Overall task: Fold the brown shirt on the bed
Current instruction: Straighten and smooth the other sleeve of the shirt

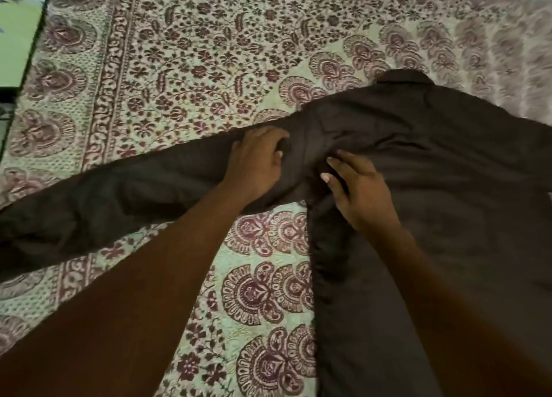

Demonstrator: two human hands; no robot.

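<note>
Both hands are down on the brown shirt [448, 187], close together near the spot where its long sleeve [119, 199] meets the body. The left hand [257, 163] sits at the top of that sleeve with its fingers curled over the far edge and the thumb tucked against the cloth, gripping a bunch of fabric. The right hand [363, 192] lies just beside it on the shirt's body, beside the armpit seam, palm down, with its fingers fairly straight and pressing the cloth flat; it grasps nothing. Small creases gather in the fabric between the two hands. Both bare forearms reach in from the bottom of the view.

Spread out on the bed, the shirt has its collar [403, 78] at the far side. The sleeve stretches away to the left and runs out of view at the left edge. The body fills the right side and continues past the bottom and right edges.

Under the shirt is a quilted bedspread [209, 53], pale green with a maroon floral and paisley print and a patterned border band. At the upper left corner, beyond the bedspread, is a plain green surface [18, 38] with a dark edge; what it is cannot be told.
</note>
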